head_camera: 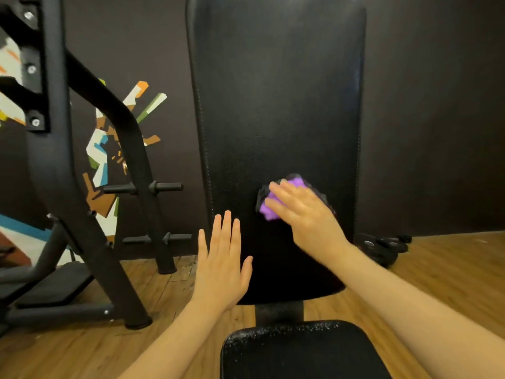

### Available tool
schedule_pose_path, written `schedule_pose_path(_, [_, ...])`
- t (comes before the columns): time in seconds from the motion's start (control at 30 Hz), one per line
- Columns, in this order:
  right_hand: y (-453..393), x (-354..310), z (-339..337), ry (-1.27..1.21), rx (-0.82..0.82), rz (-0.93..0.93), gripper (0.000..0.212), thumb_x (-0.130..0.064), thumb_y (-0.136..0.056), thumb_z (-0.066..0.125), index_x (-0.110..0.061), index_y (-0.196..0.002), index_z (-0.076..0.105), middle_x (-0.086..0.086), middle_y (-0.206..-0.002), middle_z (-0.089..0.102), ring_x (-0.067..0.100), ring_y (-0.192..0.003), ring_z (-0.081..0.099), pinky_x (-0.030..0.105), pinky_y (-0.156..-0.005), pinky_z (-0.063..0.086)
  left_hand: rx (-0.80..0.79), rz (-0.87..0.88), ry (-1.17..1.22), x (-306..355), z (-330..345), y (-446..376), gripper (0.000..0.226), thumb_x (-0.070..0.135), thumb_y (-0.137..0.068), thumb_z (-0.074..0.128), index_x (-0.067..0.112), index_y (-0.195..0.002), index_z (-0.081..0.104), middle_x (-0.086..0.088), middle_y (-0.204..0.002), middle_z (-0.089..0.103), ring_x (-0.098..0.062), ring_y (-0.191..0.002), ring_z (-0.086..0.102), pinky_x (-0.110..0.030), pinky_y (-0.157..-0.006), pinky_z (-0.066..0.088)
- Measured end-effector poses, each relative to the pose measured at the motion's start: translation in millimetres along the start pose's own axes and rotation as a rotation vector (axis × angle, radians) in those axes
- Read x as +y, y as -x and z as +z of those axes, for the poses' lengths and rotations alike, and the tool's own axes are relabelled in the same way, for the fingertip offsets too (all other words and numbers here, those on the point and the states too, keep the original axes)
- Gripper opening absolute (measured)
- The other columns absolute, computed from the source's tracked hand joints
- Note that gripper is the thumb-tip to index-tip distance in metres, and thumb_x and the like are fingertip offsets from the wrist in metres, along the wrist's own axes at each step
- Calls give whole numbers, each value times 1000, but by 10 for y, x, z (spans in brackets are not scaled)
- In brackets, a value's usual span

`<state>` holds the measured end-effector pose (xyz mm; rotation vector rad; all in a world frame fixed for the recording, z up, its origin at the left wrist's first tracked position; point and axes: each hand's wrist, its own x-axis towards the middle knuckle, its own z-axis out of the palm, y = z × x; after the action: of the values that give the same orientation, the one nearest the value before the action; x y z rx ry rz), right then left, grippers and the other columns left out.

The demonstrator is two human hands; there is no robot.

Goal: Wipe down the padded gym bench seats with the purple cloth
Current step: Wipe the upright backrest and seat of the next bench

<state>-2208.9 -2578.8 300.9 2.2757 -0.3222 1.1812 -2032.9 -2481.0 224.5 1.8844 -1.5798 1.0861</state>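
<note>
Wiping is in progress on the upright back pad: your right hand presses the purple cloth flat against the pad's lower half with fingers extended, not curled around it. Your left hand lies open, fingers straight, at the pad's lower left edge; whether it touches the pad cannot be confirmed. Judge the task as partly done at most: the seat pad below shows pale specks along its rear edge and appears not yet wiped. The pad's top and the seat's front are cut off, and the dark surface does not show which areas are clean.
</note>
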Motion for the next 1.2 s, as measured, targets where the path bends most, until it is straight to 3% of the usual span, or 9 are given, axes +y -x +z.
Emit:
schedule_pose_path(0.13, [-520,413,-157,70,137,184,46,4,-82,48,-3,-126,55,19,-138,48,38,-129,42,48,-104,34,36,-1,-29,-38,-142,-325,68,41,-88,33,2,-144,27,-21,-152,29,-33,-141,17,-58,-107,16])
schedule_pose_path(0.27, [-424,490,-45,71,169,306,52,9,-78,62,-2,-128,53,21,-138,46,39,-128,42,50,-106,35,56,-29,-56,-32,-327,-744,69,37,-90,47,1,-146,28,-20,-154,24,-32,-144,9,-53,-109,13])
schedule_pose_path(0.43, [288,293,11,20,-146,224,69,3,-64,73,-10,-129,53,11,-137,50,28,-129,43,50,-104,32,-65,-159,6,152,-414,-889,86,32,-80,68,-3,-143,21,-23,-152,19,-38,-140,15,-57,-107,14])
schedule_pose_path(0.53, [181,395,-171,-30,-257,156,54,-6,-76,60,-12,-129,52,11,-135,53,28,-126,47,50,-98,45,-162,-149,-12,150,-508,-885,75,38,-85,51,-5,-142,28,-27,-150,28,-41,-140,21,-59,-107,18])
schedule_pose_path(0.63, [-268,471,-456,-69,-315,151,66,-4,-62,76,-12,-125,58,8,-132,56,27,-122,52,48,-99,40,-274,-107,2,98,-740,-1017,69,40,-86,34,0,-142,27,-21,-150,22,-37,-139,19,-57,-110,19])
schedule_pose_path(0.93, [-2244,881,-1352,-167,-240,199,53,-12,-67,66,-13,-120,63,8,-128,59,26,-120,54,41,-100,35,-217,-116,62,-411,-2054,-2714,67,38,-86,33,2,-142,29,-22,-149,33,-34,-139,20,-58,-105,17])
schedule_pose_path(1.03, [-2883,1034,-1553,-164,-240,237,63,-3,-58,80,-12,-119,63,8,-129,58,26,-120,54,41,-102,31,-226,-131,53,-645,-2375,-3201,67,36,-89,40,2,-145,28,-21,-152,29,-35,-142,20,-54,-109,17])
schedule_pose_path(1.13, [-3383,1161,-1658,-162,-342,302,71,0,-54,85,-12,-120,62,9,-132,55,28,-123,52,39,-103,26,-360,-104,109,-766,-2615,-3513,72,39,-97,42,8,-152,7,-12,-160,4,-26,-148,3,-42,-117,7])
schedule_pose_path(1.2, [-3541,1229,-1658,-188,-402,337,67,-1,-73,74,-16,-134,50,5,-146,41,23,-136,36,29,-108,12,-442,-113,156,-804,-2724,-3578,75,44,-99,36,13,-152,-7,-6,-161,-10,-20,-147,-9,-37,-120,1])
